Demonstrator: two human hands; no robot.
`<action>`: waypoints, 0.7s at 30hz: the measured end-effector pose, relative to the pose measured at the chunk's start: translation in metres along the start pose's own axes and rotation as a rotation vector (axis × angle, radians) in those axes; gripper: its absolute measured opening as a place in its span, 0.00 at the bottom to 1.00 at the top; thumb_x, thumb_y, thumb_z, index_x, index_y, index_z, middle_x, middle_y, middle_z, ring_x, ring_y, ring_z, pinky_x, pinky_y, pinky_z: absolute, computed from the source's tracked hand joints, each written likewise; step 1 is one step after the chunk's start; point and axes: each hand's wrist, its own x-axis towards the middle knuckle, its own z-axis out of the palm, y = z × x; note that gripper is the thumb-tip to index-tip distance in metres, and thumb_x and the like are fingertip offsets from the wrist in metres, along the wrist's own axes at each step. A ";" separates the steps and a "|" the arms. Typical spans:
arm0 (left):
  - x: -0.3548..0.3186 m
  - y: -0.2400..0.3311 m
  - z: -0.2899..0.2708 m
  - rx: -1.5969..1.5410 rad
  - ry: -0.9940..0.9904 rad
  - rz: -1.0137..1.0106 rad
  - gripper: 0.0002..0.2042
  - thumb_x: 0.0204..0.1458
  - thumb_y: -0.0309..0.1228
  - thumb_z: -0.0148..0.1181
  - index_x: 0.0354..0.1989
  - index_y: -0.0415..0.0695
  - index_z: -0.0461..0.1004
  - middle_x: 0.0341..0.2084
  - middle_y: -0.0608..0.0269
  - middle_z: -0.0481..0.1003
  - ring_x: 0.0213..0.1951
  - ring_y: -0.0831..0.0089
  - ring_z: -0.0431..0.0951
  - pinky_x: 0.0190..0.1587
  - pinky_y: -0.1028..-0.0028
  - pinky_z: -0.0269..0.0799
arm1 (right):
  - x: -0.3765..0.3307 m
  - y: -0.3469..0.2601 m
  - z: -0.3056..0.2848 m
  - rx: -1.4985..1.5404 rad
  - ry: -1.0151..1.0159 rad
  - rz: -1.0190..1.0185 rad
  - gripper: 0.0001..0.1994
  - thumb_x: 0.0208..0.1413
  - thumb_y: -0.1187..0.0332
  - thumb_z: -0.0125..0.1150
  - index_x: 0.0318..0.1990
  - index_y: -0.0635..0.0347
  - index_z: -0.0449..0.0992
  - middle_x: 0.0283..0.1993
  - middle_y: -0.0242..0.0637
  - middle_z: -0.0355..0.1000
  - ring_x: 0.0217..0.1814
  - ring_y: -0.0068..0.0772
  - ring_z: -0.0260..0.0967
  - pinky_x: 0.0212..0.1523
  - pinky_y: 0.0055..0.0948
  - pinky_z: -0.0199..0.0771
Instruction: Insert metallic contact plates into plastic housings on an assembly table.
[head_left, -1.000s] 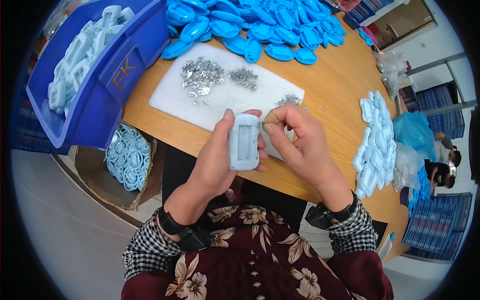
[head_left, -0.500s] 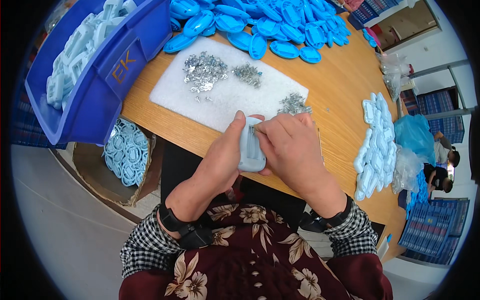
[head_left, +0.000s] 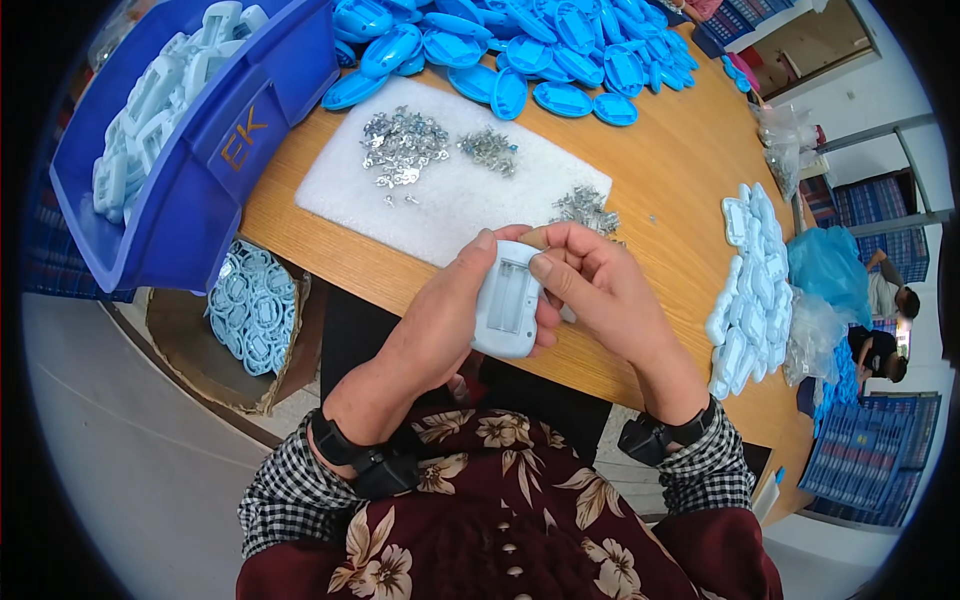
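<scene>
My left hand (head_left: 440,310) grips a light blue plastic housing (head_left: 508,305) along its left side, the thumb near its top. A long recessed battery compartment in the housing faces up. Its upper right corner sits between the thumb and bent fingers of my right hand (head_left: 610,295), with other fingertips on the right edge. Any small part under those fingers is hidden. Just beyond my hands lies a white foam pad (head_left: 340,180). On it are a large pile of small metal pieces (head_left: 402,145), a smaller pile (head_left: 488,150) and a third pile (head_left: 585,210) at the right corner.
Many bright blue oval shells (head_left: 575,60) cover the far table (head_left: 670,270). More light blue housings (head_left: 752,300) lie at right, near plastic bags (head_left: 815,340). At left, a blue bin (head_left: 190,200) of housings stands above a cardboard box (head_left: 180,325) holding light blue parts. Two people sit farther right.
My right hand has drawn back from over the compartment to the housing's upper right corner, its fingers less bunched. The compartment shows more fully, and the housing has turned slightly.
</scene>
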 end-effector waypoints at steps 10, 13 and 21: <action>-0.011 0.020 -0.006 1.022 -0.037 0.200 0.23 0.65 0.33 0.41 0.66 0.41 0.65 0.41 0.63 0.75 0.34 0.79 0.74 0.38 0.76 0.73 | -0.011 0.000 0.001 -0.011 0.034 -0.004 0.14 0.65 0.65 0.60 0.52 0.65 0.74 0.36 0.24 0.73 0.35 0.11 0.67 0.36 0.17 0.69; -0.003 0.006 -0.017 0.579 -0.064 0.225 0.24 0.64 0.31 0.40 0.69 0.41 0.61 0.36 0.64 0.72 0.29 0.78 0.70 0.32 0.76 0.69 | -0.015 -0.008 0.005 0.047 0.025 -0.023 0.15 0.65 0.66 0.61 0.54 0.66 0.73 0.37 0.24 0.73 0.35 0.11 0.67 0.36 0.16 0.69; -0.007 0.001 -0.019 -0.331 -0.275 -0.130 0.25 0.69 0.39 0.38 0.70 0.40 0.56 0.29 0.67 0.65 0.25 0.82 0.61 0.25 0.81 0.56 | -0.004 0.007 0.005 -0.060 0.053 -0.120 0.12 0.59 0.72 0.66 0.49 0.63 0.77 0.31 0.20 0.71 0.31 0.08 0.63 0.31 0.14 0.64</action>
